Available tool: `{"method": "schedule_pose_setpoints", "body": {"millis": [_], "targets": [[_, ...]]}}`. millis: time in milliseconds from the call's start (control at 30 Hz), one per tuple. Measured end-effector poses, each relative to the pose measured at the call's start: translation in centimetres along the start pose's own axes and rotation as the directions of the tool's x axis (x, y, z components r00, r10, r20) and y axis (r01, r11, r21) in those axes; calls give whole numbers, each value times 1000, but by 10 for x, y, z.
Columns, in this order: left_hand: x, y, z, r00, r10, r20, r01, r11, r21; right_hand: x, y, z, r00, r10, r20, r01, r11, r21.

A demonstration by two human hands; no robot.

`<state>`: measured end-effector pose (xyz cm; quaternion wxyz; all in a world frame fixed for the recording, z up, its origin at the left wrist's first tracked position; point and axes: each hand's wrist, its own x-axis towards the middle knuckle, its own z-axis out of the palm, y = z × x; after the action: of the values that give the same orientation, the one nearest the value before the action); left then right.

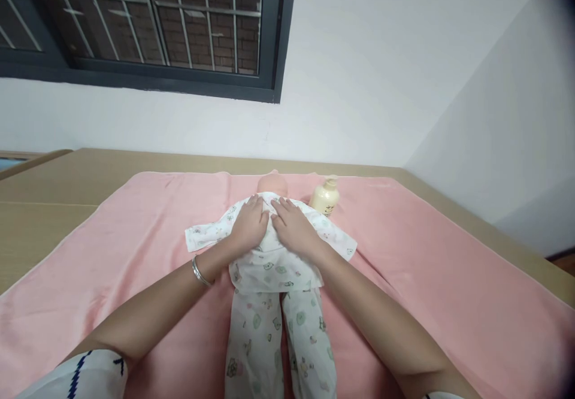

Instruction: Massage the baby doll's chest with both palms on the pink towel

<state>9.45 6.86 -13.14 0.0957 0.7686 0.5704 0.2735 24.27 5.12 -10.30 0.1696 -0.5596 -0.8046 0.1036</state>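
A baby doll [273,184] lies stretched out with its smooth, bald head at the far end. It wears a white printed top [278,270] and matching trousers [258,339]. My left hand [251,222] rests flat on the left upper part of the top, fingers stretched forward. Beside it, my right hand [291,224] lies flat on the right upper part, also with its fingers extended. Both touch the cloth and grasp nothing. The sleeves spread out to either side. The doll's face cannot be made out.
A cream-coloured pump bottle [325,198] stands right of the doll's head. Under everything a pink blanket [148,255] covers much of a wooden surface [45,213]. Behind are a white wall [350,75] and a dark-framed, barred window [179,78].
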Motion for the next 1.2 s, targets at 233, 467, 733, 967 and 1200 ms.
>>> {"method": "schedule_pose_setpoints", "body": {"millis": [233, 467, 733, 967, 1200], "targets": [[-30, 30, 0, 991, 124, 42, -126, 991, 47, 19, 20, 2, 993, 100, -60, -98, 994, 39], [19, -13, -5, 996, -73, 52, 76, 995, -59, -30, -37, 4, 993, -114, 10, 113, 976, -185], [-6, 4, 14, 995, 58, -77, -54, 997, 52, 14, 11, 3, 993, 51, -103, -52, 999, 0], [6, -9, 10, 999, -6, -49, 7, 1000, 5, 13, 13, 16, 990, 31, -137, -39, 997, -59], [-8, 5, 6, 998, -8, -57, 14, 995, 94, 17, 16, 5, 990, 103, -97, -104, 995, -5]]}}
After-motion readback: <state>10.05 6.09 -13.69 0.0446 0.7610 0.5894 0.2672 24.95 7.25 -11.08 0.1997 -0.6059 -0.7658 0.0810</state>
